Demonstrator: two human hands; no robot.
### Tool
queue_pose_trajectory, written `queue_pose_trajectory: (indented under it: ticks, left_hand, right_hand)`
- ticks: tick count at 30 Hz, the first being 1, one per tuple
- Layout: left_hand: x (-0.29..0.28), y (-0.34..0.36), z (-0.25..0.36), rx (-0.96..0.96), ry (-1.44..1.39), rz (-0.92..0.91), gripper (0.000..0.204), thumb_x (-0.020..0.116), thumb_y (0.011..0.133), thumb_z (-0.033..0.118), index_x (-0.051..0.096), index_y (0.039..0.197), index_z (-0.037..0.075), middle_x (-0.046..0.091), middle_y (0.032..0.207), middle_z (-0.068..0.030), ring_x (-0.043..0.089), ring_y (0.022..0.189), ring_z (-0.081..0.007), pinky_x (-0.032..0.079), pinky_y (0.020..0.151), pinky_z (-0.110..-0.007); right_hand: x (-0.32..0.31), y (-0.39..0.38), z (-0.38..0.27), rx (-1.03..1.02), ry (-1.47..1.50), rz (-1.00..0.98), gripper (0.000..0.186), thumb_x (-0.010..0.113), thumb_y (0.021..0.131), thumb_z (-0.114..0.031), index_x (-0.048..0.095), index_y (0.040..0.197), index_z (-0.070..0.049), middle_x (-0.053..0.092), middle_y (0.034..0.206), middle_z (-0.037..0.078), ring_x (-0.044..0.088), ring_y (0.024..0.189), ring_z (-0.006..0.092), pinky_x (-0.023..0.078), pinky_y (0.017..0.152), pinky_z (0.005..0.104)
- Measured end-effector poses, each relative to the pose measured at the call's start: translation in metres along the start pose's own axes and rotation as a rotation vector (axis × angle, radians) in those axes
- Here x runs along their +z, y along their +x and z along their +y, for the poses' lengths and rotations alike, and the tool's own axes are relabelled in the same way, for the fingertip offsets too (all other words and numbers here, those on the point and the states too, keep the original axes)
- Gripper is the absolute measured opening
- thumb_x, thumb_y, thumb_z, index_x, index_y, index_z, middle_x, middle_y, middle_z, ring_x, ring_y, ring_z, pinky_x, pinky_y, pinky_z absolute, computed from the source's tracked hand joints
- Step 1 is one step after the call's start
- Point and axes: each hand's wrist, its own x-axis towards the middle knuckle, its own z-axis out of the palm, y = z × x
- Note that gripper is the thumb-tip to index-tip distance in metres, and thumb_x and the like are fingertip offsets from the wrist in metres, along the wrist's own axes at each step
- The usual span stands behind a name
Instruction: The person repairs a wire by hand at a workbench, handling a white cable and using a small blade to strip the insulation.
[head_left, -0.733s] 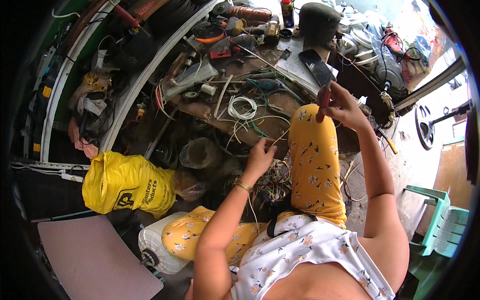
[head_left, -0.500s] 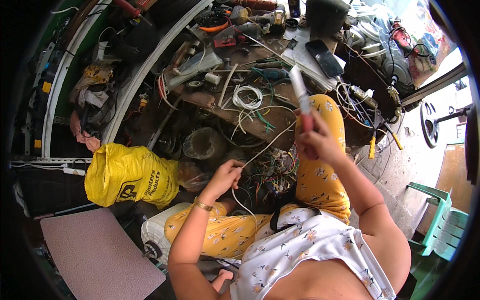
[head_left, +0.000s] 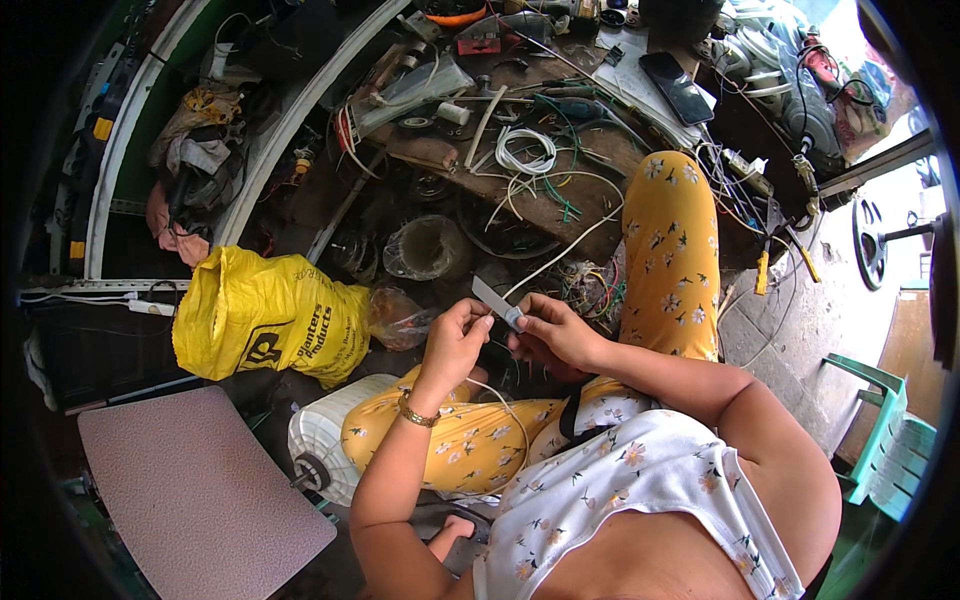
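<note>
A thin white cable [head_left: 575, 243] runs down from the bench to my hands, and its lower length hangs over my yellow-trousered leg. My left hand [head_left: 456, 348] is closed in a pinch on this cable. Close beside it, my right hand [head_left: 558, 334] is closed round a knife [head_left: 492, 299]. The broad grey blade points up and left between the two hands, and my right thumb lies near its base. The handle is mostly hidden by the right hand. Whether the edge touches the cable, I cannot tell.
A coil of white cable [head_left: 526, 151] lies on the cluttered wooden bench [head_left: 600, 152], near a black phone [head_left: 677, 88]. A yellow bag [head_left: 300, 315] stands at left, a pink-grey board [head_left: 205, 490] below it. Tangled coloured wires [head_left: 597, 292] sit beyond my right hand; a green plastic chair [head_left: 890, 430] is at right.
My right hand has come down and left with the knife, from above the knee to beside my left hand. My left hand still holds the cable. The whole view has shifted slightly.
</note>
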Motion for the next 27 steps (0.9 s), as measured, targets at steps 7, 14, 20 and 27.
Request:
queue_pose_trajectory:
  ticks: [7,14,20,27]
  left_hand:
    - [0.005,-0.005,-0.008,0.108,-0.007,0.040,0.007,0.056,0.087,0.006,0.059,0.083,0.001,0.056,0.068,0.0016,0.049,0.062,-0.0038,0.040,0.057,-0.022]
    - [0.009,-0.006,-0.014,0.229,0.065,0.106,0.012,0.059,0.085,0.010,0.059,0.079,-0.001,0.059,0.060,-0.0056,0.052,0.053,-0.0083,0.040,0.051,-0.026]
    - [0.007,-0.009,0.001,0.193,0.157,0.086,0.012,0.059,0.085,0.010,0.059,0.079,-0.001,0.059,0.060,-0.0065,0.052,0.052,-0.0084,0.040,0.050,-0.027]
    - [0.008,-0.010,0.003,0.198,0.108,0.078,0.013,0.060,0.085,0.011,0.059,0.080,-0.001,0.059,0.059,-0.0050,0.051,0.053,-0.0062,0.039,0.050,-0.025]
  right_hand:
    - [0.015,0.000,-0.012,0.022,-0.074,0.039,0.014,0.049,0.095,-0.014,0.042,0.105,-0.006,0.055,0.072,0.005,0.046,0.053,0.0092,0.036,0.047,0.0222]
    - [0.008,0.000,-0.012,0.057,-0.013,-0.043,0.013,0.050,0.094,-0.013,0.045,0.105,-0.006,0.054,0.070,0.004,0.045,0.052,0.0093,0.036,0.045,0.0226]
    - [0.004,-0.002,-0.010,0.066,0.023,-0.003,0.014,0.051,0.094,-0.012,0.046,0.105,-0.006,0.054,0.068,0.004,0.045,0.051,0.0095,0.035,0.044,0.0226]
    - [0.004,-0.002,-0.020,0.026,-0.038,0.078,0.011,0.051,0.094,-0.011,0.049,0.103,-0.007,0.054,0.068,0.004,0.043,0.049,0.0085,0.032,0.043,0.0224]
